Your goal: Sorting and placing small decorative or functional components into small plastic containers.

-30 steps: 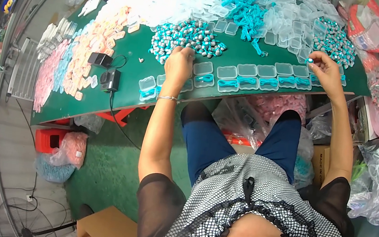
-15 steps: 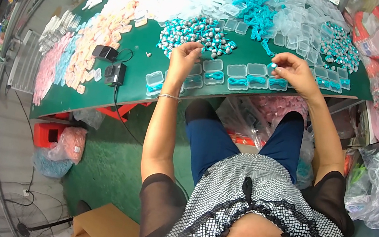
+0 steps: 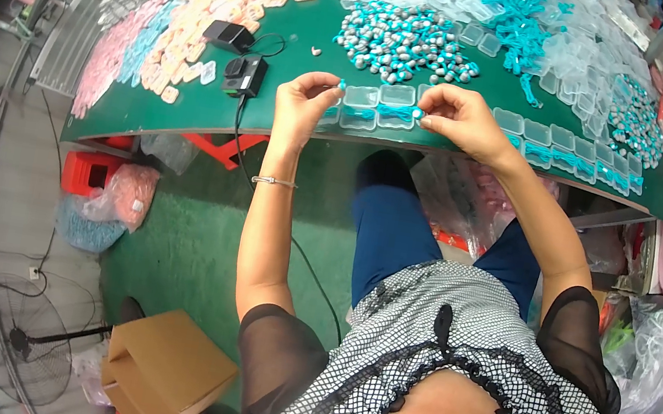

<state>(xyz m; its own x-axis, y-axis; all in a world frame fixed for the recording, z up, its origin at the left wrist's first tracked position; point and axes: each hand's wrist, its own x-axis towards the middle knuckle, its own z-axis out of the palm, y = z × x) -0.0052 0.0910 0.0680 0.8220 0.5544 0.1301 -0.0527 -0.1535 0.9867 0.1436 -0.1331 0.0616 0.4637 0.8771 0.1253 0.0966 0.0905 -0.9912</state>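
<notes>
My left hand (image 3: 304, 107) is closed in a pinch on a small teal piece (image 3: 342, 85), just left of an open clear plastic box (image 3: 362, 97). My right hand (image 3: 470, 123) pinches a small pale grey piece (image 3: 417, 114) over the right end of another open box (image 3: 398, 94). Teal cord (image 3: 388, 112) lies in that box's near half. Both pieces resemble the teal-and-grey plugs in the pile (image 3: 401, 40) beyond my hands. The row of open boxes (image 3: 560, 158) with teal cord runs on to the right along the table edge.
On the green table (image 3: 289, 36), a small black camera-like device (image 3: 244, 74) with a cable stands left of my hands. Peach cases (image 3: 191, 55) lie farther left. Teal cords (image 3: 517, 20), clear boxes (image 3: 573, 80) and a second plug pile (image 3: 636, 117) lie far right. A cardboard box (image 3: 172, 364) sits on the floor.
Both hands have moved left along the row, and my right hand has come closer to my left. My left hand has left the edge of the plug pile. The whole view has shifted.
</notes>
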